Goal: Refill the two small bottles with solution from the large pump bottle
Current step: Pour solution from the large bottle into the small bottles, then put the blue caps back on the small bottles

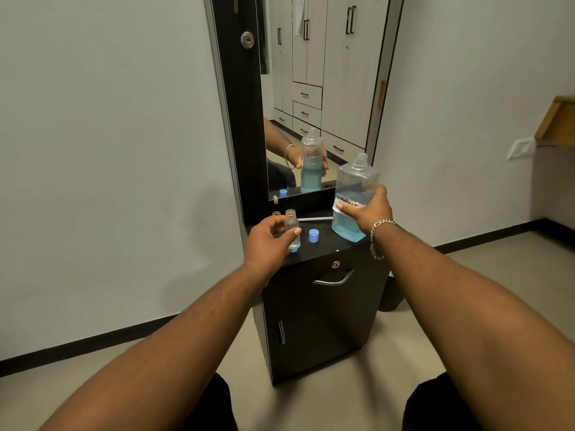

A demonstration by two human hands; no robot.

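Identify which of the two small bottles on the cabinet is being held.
The nearer small bottle, in the left hand, uncapped, with a little liquid at its bottom. The other small bottle stands untouched behind it, mostly hidden by the hand.

large bottle [354, 194]: clear, blue liquid in the lower half, white label with dark handwriting
small bottle [292, 229]: clear, a little pale blue liquid at the bottom
cap [314, 236]: light blue, at 3 o'clock of the small bottle
cabinet [323, 312]: black, silver handle and lock
bracelet [378, 237]: silver chain
walls [109, 150]: pale grey-white, black skirting
floor [342, 399]: beige
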